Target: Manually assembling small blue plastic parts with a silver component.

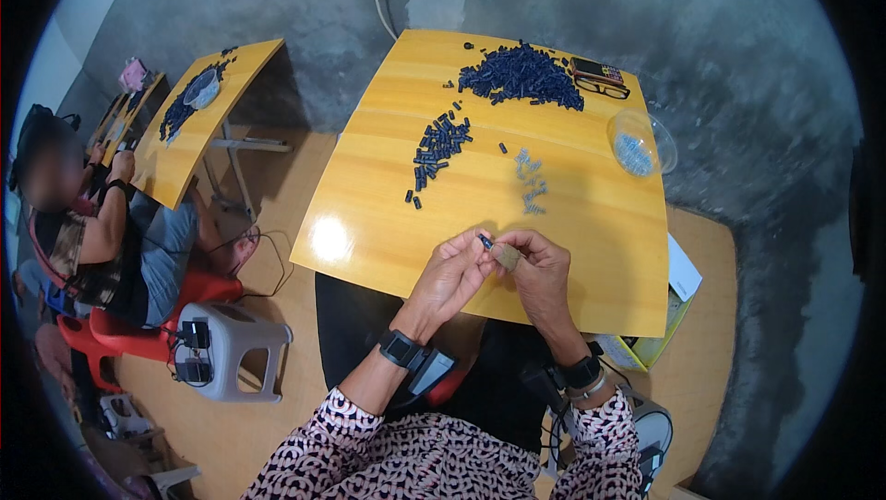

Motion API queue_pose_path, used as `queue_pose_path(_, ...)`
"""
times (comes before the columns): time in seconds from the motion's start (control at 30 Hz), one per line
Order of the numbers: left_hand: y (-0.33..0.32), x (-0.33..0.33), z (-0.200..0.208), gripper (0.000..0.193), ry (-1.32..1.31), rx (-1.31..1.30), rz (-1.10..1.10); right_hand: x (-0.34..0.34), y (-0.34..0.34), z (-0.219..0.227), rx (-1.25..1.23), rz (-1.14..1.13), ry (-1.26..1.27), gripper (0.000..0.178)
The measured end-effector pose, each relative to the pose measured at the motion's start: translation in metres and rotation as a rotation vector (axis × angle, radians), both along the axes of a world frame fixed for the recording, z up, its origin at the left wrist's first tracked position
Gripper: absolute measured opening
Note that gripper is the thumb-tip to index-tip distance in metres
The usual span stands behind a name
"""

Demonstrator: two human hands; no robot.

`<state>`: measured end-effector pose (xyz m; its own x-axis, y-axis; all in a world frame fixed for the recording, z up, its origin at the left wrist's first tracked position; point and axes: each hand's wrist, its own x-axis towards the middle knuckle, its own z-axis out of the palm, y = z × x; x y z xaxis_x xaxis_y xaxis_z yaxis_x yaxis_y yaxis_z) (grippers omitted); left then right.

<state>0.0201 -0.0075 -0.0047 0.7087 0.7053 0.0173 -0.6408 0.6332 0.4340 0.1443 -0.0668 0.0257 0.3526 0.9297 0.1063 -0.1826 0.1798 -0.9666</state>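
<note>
Over the near edge of the yellow table [577, 265], my two hands meet. My left hand [443, 284] is closed, pinching a small dark plastic piece [485, 241] at the fingertips. My right hand [543, 277] is closed on a small tan-brown piece [507, 256], held against the dark one; its exact kind is unclear. Beyond them lies a scatter of small silvery screw-like bits [531, 184]. Left of those is a smaller group of short dark cylindrical pieces [438, 151]. A larger heap of dark pieces [520, 76] covers part of the far side.
A clear round tub [634, 155] of silvery bits stands at the table's right edge. Eyeglasses [603, 89] and a dark keypad device [597, 70] lie at the far right. To the left, a person [101, 232] sits by another yellow table [175, 168]; a grey stool [240, 352] stands nearer.
</note>
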Motion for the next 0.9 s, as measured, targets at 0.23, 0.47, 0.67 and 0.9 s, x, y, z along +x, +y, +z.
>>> queue_pose_path(0.23, -0.002, -0.002, -0.002, 0.016, 0.086, -0.012, 0.007, 0.003, 0.003, 0.004, -0.086, 0.087, 0.045, 0.009)
queue_pose_path(0.47, -0.002, 0.0, 0.007, 0.014, 0.058, -0.013, -0.002, 0.005, 0.001, 0.005, -0.028, 0.131, 0.011, 0.014)
queue_pose_path(0.67, -0.002, 0.0, 0.009, 0.014, 0.054, -0.017, 0.001, 0.005, 0.001, 0.001, -0.036, 0.11, -0.004, 0.013)
queue_pose_path(0.9, -0.002, 0.0, 0.005, 0.013, 0.053, -0.032, 0.012, 0.001, 0.001, -0.003, -0.023, 0.058, -0.027, 0.013)
